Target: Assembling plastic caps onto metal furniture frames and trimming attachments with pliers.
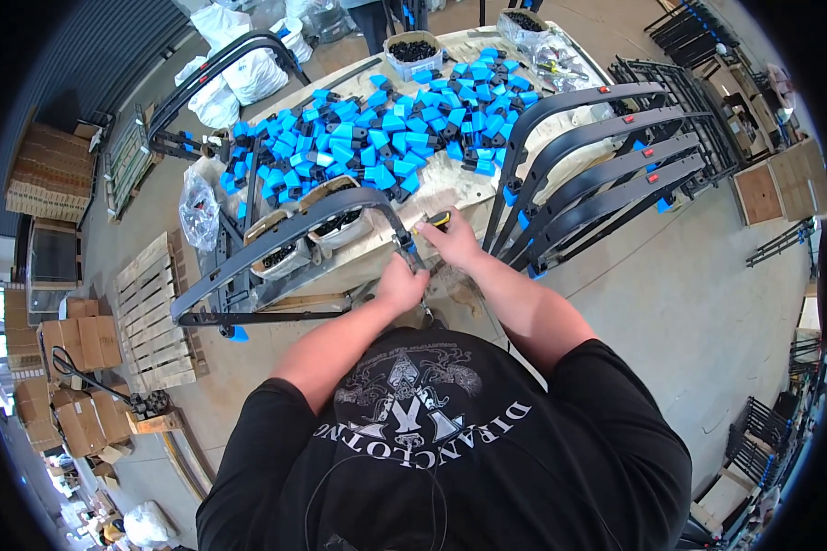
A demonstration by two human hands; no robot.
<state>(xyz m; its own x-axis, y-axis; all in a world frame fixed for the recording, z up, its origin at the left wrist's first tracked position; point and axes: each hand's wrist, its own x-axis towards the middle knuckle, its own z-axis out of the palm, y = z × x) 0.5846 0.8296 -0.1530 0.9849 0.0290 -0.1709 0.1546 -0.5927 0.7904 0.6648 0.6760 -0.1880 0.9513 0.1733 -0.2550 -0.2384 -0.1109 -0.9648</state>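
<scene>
My left hand (402,285) is closed at the near end of a curved black metal frame (285,234), which lies across the table's front left corner. Just to the right, my right hand (455,242) is wrapped round a yellow-and-black handled tool (439,220). Its working end is hidden, so its exact kind does not show. Both hands are close together at the frame's end fitting (402,241). Beyond them, a wide heap of blue-and-black plastic parts (377,138) covers much of the wooden table (450,188).
Several similar black frames (606,138) lean at the table's right side. Tubs of small black parts (413,55) stand at the back, and more tubs (340,225) sit at the front left. A wooden pallet (156,317) and cardboard boxes (83,340) lie to the left.
</scene>
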